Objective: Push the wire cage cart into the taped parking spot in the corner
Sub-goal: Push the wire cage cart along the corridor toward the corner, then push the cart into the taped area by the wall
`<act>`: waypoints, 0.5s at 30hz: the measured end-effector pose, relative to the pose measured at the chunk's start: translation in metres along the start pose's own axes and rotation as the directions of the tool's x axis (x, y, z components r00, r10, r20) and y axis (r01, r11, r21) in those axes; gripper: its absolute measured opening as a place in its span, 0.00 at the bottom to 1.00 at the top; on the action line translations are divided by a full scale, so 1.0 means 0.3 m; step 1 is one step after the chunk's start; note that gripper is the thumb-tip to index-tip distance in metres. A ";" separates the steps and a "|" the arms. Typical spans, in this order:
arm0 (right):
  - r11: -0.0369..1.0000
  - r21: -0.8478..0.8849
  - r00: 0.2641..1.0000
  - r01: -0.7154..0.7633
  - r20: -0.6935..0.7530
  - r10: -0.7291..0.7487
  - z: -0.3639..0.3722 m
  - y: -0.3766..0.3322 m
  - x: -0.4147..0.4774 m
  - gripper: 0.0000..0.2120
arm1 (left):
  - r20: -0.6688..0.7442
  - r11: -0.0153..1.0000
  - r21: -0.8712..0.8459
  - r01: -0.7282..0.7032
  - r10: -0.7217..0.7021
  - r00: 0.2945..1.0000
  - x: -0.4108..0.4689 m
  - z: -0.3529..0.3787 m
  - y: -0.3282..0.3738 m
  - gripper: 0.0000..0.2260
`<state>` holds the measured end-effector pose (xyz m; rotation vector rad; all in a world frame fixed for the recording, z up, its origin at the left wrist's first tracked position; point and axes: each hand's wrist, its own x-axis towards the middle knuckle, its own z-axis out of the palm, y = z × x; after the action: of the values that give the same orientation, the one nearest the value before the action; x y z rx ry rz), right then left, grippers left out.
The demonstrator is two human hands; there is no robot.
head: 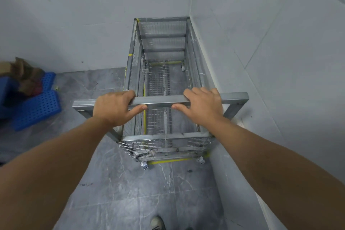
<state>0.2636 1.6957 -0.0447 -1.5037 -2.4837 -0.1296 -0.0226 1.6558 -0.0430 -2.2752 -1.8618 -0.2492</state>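
Observation:
The wire cage cart (162,43) is a tall grey metal frame with mesh walls, standing in the room's corner, its far end against the back wall and its right side along the right wall. Yellow tape (169,161) shows on the floor under the near end, between the castors, and more tape runs along the left side and the far end inside the mesh. My left hand (115,109) and my right hand (203,108) both grip the horizontal handle bar (160,100) at the near end, thumbs under it.
Blue perforated plastic crates (36,107) with brown cardboard on them lie on the floor at the left by the back wall. White tiled walls (261,52) close the corner. Grey marble floor (140,192) extends behind the cart; my shoe (157,223) shows at the bottom edge.

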 end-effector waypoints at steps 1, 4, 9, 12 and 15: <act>1.000 0.001 1.000 -0.001 0.000 0.001 0.006 -0.009 0.034 0.32 | -0.004 1.000 0.000 -0.007 0.007 1.000 0.022 0.007 -0.027 0.32; 1.000 -0.021 1.000 0.003 0.002 -0.003 0.036 -0.030 0.125 0.33 | -0.023 1.000 0.000 -0.030 0.030 0.999 0.077 0.019 -0.103 0.32; 0.996 -0.073 0.994 0.053 -0.093 -0.060 0.080 -0.023 0.150 0.32 | -0.047 0.998 0.017 -0.062 0.063 0.997 0.086 0.028 -0.133 0.27; 0.996 -0.067 0.993 0.058 -0.101 -0.064 0.073 -0.011 0.150 0.33 | -0.043 0.999 0.013 -0.053 0.053 0.998 0.091 0.024 -0.121 0.28; 0.997 -0.059 0.996 0.052 -0.076 -0.056 0.065 -0.005 0.151 0.33 | -0.035 0.999 0.008 -0.042 0.043 0.998 0.093 0.025 -0.107 0.29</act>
<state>0.2392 1.7378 -0.0526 -1.4248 -2.4795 -0.2651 -0.0485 1.6903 -0.0419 -2.2878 -1.7926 -0.2741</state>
